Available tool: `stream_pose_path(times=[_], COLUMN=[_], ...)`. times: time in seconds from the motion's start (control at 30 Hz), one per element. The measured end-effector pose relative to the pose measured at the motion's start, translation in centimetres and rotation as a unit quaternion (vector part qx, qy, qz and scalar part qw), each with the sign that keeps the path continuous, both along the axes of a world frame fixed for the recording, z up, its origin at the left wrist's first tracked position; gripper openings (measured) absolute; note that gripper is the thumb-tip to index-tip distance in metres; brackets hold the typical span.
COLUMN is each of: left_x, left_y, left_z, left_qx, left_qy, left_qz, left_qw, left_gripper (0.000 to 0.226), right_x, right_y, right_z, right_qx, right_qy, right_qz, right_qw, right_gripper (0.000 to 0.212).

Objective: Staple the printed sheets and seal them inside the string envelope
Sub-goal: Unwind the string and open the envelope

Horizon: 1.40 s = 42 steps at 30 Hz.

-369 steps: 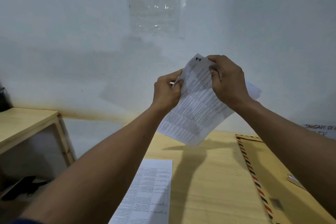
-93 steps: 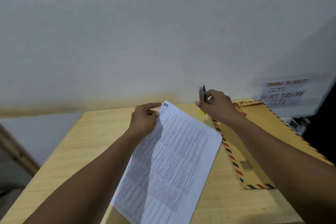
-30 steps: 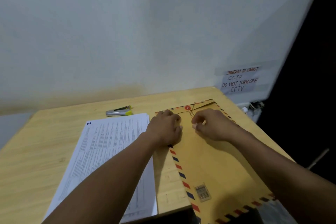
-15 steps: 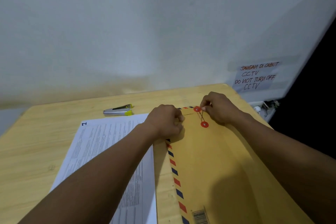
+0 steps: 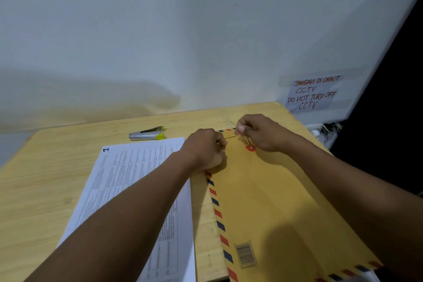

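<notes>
**Brown envelope comes unwound at the desk**

Seen from the head camera: a person leans over a wooden desk (image 5: 57, 167), working the closure of a brown string envelope (image 5: 274, 201) with striped edges. The left hand (image 5: 206, 149), curled into a loose fist, presses down the envelope's near corner. The right hand (image 5: 258, 131) pinches the thin string (image 5: 244, 139) between fingertips, just above the red button (image 5: 250, 147). The printed sheets (image 5: 137, 178) lie flat beside the envelope, touching its left edge, and the stapler (image 5: 146, 134) rests beyond them. The step in hand appears to be unwinding the string; next, the flap must be lifted and the sheets slid inside.
</notes>
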<state>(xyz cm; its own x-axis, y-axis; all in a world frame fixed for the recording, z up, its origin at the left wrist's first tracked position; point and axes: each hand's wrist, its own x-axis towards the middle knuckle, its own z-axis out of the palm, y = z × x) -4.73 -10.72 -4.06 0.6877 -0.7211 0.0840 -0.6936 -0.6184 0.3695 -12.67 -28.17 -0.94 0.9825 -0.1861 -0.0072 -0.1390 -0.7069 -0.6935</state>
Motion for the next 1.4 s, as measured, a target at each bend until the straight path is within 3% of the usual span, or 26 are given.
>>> stream_pose_path(times=[0.17,0.33,0.4,0.47,0.53,0.73,0.83,0.9,1.0,1.17,1.27,1.4], left_x=[-0.5,-0.8,-0.8,-0.6,-0.4,1.0,1.5,1.7,2.3,2.7,3.3,4.1], left_y=[0.1,0.2,0.2,0.2,0.2,-0.5,-1.2,-1.5,-1.7,-1.1,-0.8,-0.4], left_z=[0.0,0.0,-0.1,-0.1,-0.3,0.3,0.4,0.0,-0.3,-0.8,-1.0,-1.6], left_qx=[0.008,0.004,0.0,0.002,0.002,0.025,0.056,0.07,0.051,0.046,0.037,0.0], left_qy=[-0.002,0.004,0.008,0.007,0.012,0.028,0.008,-0.005,0.003,-0.001,0.024,0.061], left_qz=[0.006,0.005,0.005,0.002,0.001,-0.002,-0.018,-0.019,-0.011,-0.026,-0.032,-0.029], left_qw=[1.0,1.0,1.0,1.0,1.0,0.999,0.998,0.997,0.999,0.999,0.999,0.998], left_gripper=[0.034,0.033,0.032,0.032,0.032,0.046,0.045,0.041,0.038,0.037,0.038,0.032], right_x=[-3.2,-4.7,-4.8,-4.2,-2.8,1.9,3.4,4.6,5.9,7.4,7.3,4.1], right_y=[2.1,1.2,0.0,-1.2,-2.4,-5.0,-5.4,-5.8,-6.5,-4.8,-1.8,1.1], right_z=[-1.2,-2.7,-2.8,-2.6,-2.0,1.0,1.0,0.9,1.1,1.4,1.6,2.9], right_qx=[0.067,0.017,-0.035,-0.173,-0.287,-0.32,-0.404,-0.432,-0.37,-0.131,-0.019,0.014], right_qy=[0.042,-0.022,-0.017,0.033,0.066,0.045,0.073,0.091,0.095,0.06,0.053,0.084], right_qz=[0.019,-0.109,-0.139,-0.127,-0.096,-0.062,-0.032,-0.006,0.009,0.011,0.047,0.105], right_qw=[0.997,0.994,0.99,0.976,0.951,0.944,0.911,0.897,0.924,0.99,0.997,0.991], right_gripper=[0.025,0.015,0.007,0.019,0.016,0.017,0.03,0.025,0.021,0.016,0.011,0.024])
